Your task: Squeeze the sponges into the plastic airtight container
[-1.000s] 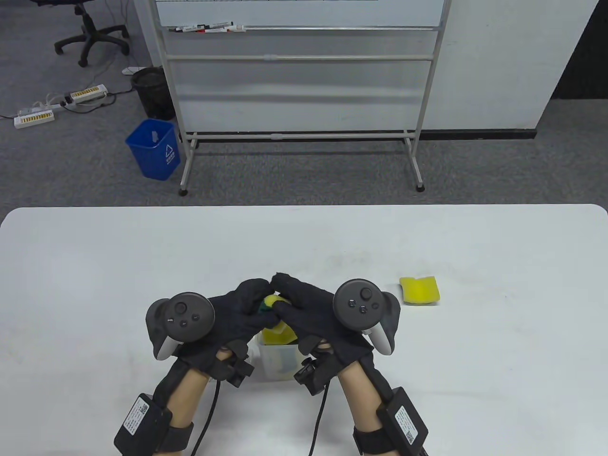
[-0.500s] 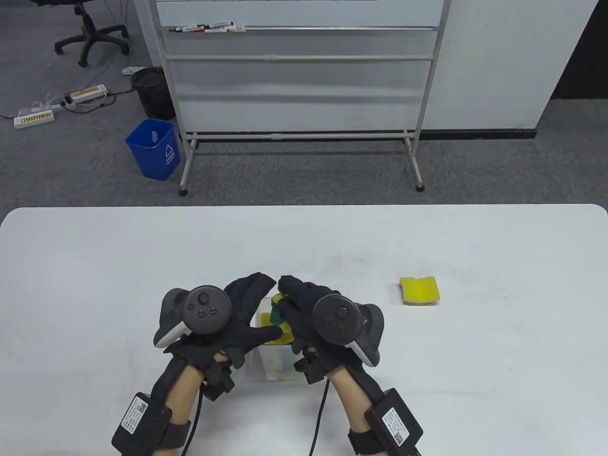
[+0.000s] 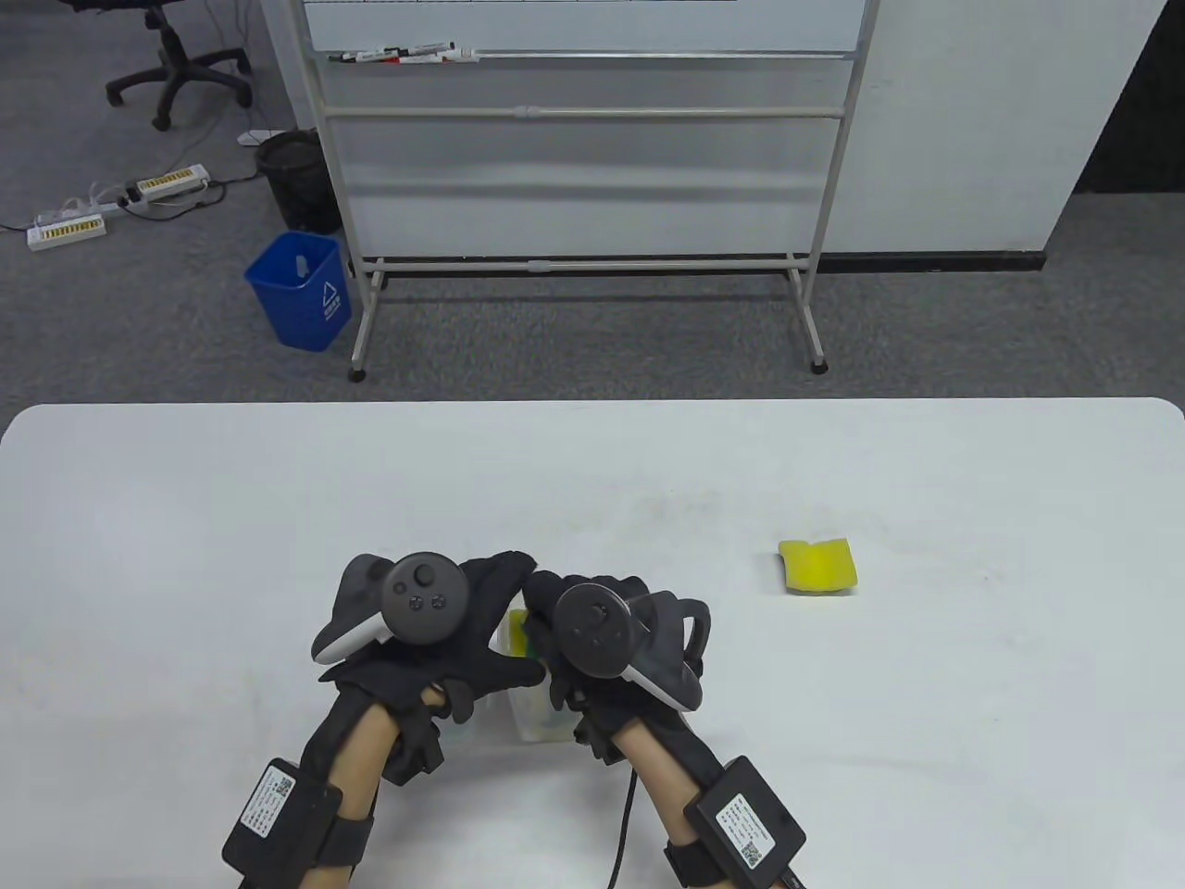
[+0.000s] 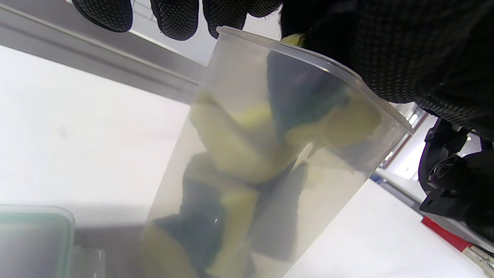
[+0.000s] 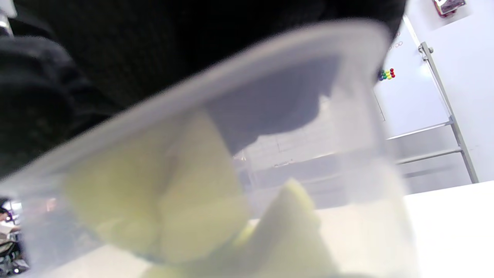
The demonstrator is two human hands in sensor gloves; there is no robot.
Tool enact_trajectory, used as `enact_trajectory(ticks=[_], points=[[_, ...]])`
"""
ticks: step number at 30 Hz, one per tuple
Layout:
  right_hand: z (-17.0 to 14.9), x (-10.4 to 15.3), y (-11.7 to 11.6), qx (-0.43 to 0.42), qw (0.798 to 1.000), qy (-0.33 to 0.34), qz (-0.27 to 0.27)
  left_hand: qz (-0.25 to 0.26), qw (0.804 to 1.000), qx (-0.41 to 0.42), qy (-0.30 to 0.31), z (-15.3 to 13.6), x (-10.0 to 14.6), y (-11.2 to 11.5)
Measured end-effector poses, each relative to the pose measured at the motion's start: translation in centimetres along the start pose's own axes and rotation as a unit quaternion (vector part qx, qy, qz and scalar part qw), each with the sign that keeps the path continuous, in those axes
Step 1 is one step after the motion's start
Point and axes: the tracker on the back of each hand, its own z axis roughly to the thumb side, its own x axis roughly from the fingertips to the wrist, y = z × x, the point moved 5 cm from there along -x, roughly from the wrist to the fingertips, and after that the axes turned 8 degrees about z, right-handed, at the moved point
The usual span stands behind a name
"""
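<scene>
A clear plastic container (image 3: 537, 724) stands on the white table (image 3: 592, 482) under both hands. It holds several yellow and green sponges (image 4: 231, 146), which also show in the right wrist view (image 5: 185, 200). My left hand (image 3: 491, 616) wraps around the container's top, fingers (image 4: 173, 15) on its far side. My right hand (image 3: 551, 648) presses a yellow sponge (image 3: 516, 622) down into the container's mouth, and its glove (image 4: 386, 50) covers the rim. Another yellow sponge (image 3: 818, 566) lies loose to the right.
A clear lid with a green rim (image 4: 34, 235) lies on the table next to the container, on its left. Beyond the table's far edge stand a whiteboard frame (image 3: 583, 264) and a blue bin (image 3: 301, 289).
Both hands have drawn closer together and lower over the container. The sponge held above the mouth has been pushed down into it, and far less of it shows.
</scene>
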Motion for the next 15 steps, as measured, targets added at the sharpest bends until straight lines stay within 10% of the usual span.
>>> enact_trajectory(ticks=[15], points=[[0.4, -0.7, -2.1, 0.056, 0.992, 0.005, 0.109, 0.001, 1.0, -0.003, -0.009, -0.1, 0.1, -0.1]])
